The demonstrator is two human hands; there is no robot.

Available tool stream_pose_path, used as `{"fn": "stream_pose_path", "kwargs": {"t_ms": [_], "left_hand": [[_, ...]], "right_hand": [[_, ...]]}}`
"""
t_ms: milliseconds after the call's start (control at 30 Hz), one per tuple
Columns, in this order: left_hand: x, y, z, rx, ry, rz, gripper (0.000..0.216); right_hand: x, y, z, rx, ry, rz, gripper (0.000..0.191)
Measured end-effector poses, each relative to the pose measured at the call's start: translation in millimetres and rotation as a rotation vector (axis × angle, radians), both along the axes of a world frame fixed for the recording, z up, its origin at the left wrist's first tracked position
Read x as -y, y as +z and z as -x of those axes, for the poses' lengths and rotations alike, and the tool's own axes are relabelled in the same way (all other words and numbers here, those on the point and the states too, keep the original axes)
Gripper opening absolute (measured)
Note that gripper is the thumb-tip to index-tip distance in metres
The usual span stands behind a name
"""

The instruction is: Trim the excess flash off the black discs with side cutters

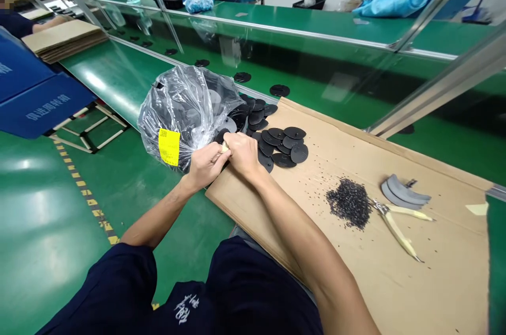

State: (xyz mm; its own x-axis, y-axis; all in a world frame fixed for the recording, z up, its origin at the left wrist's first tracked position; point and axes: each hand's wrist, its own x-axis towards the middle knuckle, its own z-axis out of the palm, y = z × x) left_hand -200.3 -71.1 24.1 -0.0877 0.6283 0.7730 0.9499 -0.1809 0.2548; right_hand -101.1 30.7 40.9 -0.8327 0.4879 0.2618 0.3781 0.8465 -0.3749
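A clear plastic bag (185, 92) full of black discs stands at the left end of the cardboard-covered bench, with a yellow label (169, 146) on its side. Its gathered neck leads to my left hand (205, 165), which is closed on it. Against it, my right hand (243, 153) is also closed on the bag's neck; the fingers partly hide the plastic. Something pale yellow shows at the fingertips where the hands meet. Just beyond and right of my hands lie loose black discs (282, 145), overlapping in a heap.
On the cardboard (395, 282) are a pile of small black bits (350, 203), pliers with pale handles (399, 224) and curved grey pieces (405, 193). Black discs (242, 77) line the green belt behind. A metal post (438, 82) rises at right. Blue bins (43, 92) stand left; co-workers sit beyond.
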Motion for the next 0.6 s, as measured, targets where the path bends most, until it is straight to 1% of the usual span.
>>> {"fn": "stream_pose_path", "kwargs": {"t_ms": [100,200,300,367,467,533,600], "left_hand": [[-0.1,2.5,2.9,-0.049,-0.035,-0.028,0.032],[0.6,3.7,4.4,-0.080,-0.041,-0.035,0.033],[2.2,4.1,5.8,-0.112,-0.027,0.006,0.033],[3.0,5.5,6.9,-0.151,-0.003,0.100,0.027],[2.1,9.5,7.9,-0.188,0.122,0.320,0.016],[-0.1,10.9,8.5,-0.200,0.210,0.434,0.018],[-3.0,9.7,9.3,-0.214,0.230,0.482,0.023]], "right_hand": [[2.0,-1.5,8.2,0.003,-0.065,0.026,0.020],[2.5,-0.8,14.6,0.013,-0.146,0.070,0.021],[0.9,1.4,18.9,0.025,-0.242,0.137,0.025],[-1.0,2.2,18.9,0.023,-0.273,0.163,0.027],[-4.0,1.6,13.4,0.011,-0.273,0.155,0.027],[-5.4,0.5,8.2,0.006,-0.279,0.138,0.027],[-6.0,-0.2,5.4,-0.005,-0.305,0.132,0.029]]}}
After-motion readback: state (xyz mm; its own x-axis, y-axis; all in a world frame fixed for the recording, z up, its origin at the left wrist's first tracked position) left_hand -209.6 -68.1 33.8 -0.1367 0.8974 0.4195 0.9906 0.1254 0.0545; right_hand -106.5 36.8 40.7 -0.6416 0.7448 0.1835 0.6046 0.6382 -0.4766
